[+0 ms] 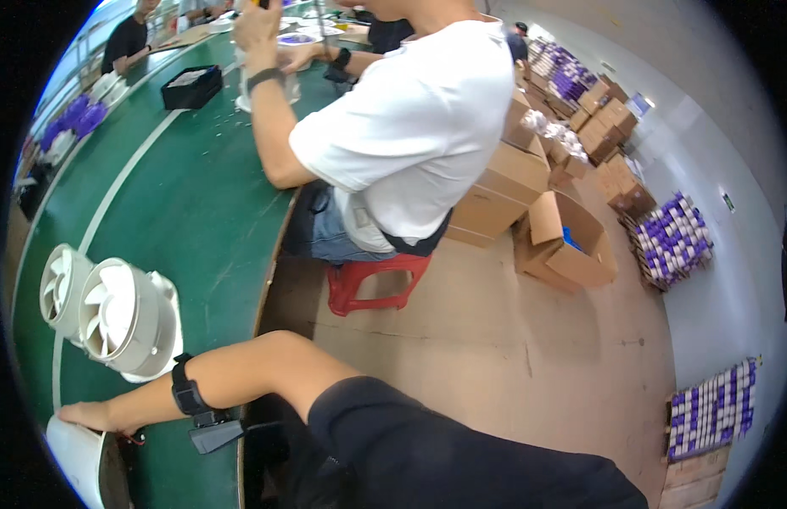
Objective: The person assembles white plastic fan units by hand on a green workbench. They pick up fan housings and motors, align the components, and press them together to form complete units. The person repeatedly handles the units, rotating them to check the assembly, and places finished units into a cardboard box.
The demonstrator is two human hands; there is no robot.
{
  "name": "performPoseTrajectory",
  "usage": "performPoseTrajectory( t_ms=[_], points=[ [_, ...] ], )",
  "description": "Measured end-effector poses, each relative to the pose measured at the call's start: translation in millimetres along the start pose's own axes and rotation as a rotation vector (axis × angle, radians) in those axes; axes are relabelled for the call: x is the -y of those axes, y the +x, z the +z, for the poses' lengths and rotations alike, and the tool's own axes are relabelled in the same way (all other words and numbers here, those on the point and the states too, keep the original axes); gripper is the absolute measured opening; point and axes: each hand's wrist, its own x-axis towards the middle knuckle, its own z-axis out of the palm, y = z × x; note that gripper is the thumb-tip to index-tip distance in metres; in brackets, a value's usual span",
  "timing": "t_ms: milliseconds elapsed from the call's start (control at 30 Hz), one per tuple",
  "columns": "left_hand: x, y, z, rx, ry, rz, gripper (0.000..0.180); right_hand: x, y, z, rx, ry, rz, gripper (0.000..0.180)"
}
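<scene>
My right arm, in a black sleeve with a black strap and grey device on the forearm, reaches across to the left. At the lower left my right hand [86,416] grips the upper edge of a white cylindrical housing [78,458], which the picture's rim partly cuts off. Most of its fingers are hidden. A short bit of dark and red wire [137,438] shows beside the hand. Beyond the forearm two white duct fans stand on the table, a nearer fan [126,318] and a farther fan [61,284], blades showing. My left hand is out of view.
The green work table [211,254] curves away, bearing a black bin [192,87] and purple parts [75,119]. A co-worker in a white shirt [419,119] sits close on a red stool [376,282], handling a white part. Cardboard boxes [563,242] and purple-and-white stacks [672,239] stand right.
</scene>
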Motion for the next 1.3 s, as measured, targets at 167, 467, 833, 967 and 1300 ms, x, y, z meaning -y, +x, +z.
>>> performPoseTrajectory(
  t_ms=[167,467,833,967,1300],
  points=[
    [6.7,9.0,-14.4,-0.020,0.054,0.031,0.066,6.1,-4.9,0.7,0.070,0.103,-0.125,0.050],
    [14.8,3.2,-36.6,-0.039,0.107,0.044,0.070,17.2,-16.2,9.1,0.136,-0.013,-0.186,0.042],
    [36.0,21.3,-73.7,0.084,0.347,0.068,0.074,26.0,-30.9,9.4,0.162,-0.013,-0.217,0.040],
    [30.0,21.7,-93.9,0.115,0.457,0.101,0.076,29.4,-23.6,17.7,0.210,-0.011,-0.194,0.037],
    [32.3,19.8,-72.4,0.217,0.422,0.135,0.086,21.1,-20.2,3.5,0.215,0.073,-0.100,0.040]
  ],
)
